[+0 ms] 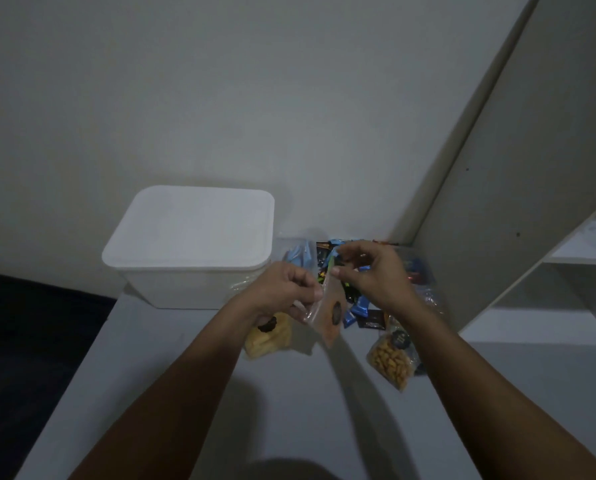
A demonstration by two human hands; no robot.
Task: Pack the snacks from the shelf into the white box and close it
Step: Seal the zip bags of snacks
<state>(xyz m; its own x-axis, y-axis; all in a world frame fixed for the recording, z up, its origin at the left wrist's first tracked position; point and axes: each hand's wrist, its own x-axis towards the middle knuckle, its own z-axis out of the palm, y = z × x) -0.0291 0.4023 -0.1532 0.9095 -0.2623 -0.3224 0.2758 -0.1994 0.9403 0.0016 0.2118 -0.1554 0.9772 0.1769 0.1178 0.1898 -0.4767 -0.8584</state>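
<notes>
You are holding a clear pouch of orange snack [330, 315] just right of the white box [192, 244], whose lid is sitting on. Your left hand [286, 289] is pinching its left edge; your right hand [369, 271] is pinching its top corner. Other snack packets [390, 356] are lying right of the box.
</notes>
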